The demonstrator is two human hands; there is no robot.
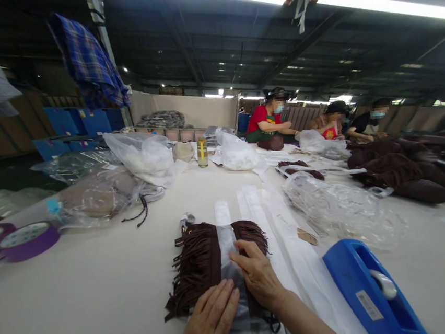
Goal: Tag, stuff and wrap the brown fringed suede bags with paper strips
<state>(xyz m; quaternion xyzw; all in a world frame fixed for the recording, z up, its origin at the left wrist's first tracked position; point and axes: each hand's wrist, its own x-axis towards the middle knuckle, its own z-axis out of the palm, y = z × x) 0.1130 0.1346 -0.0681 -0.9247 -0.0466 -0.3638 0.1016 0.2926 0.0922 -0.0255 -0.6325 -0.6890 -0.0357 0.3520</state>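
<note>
A dark brown fringed piece (198,258), which looks like a small bag, lies on the white table before me. Down its middle runs a translucent whitish plastic strip (226,240), reaching past its far edge. My left hand (213,315) rests on the near part of the strip, fingers stretched out flat. Higher up, my right hand (258,274) has its fingers bent and drawn together at the strip's right edge, thumb and index finger pinching it. White sheet strips (289,244) lie to the right of the brown piece. A black cord loop (274,322) pokes out near my right wrist.
At right stands a blue tape dispenser (364,290) with a clear roll. Purple tape (28,241) and a bagged beige item (99,194) are at left. Clear plastic bags (340,208) and a brown pile (403,165) lie right. Co-workers (267,120) sit farther back.
</note>
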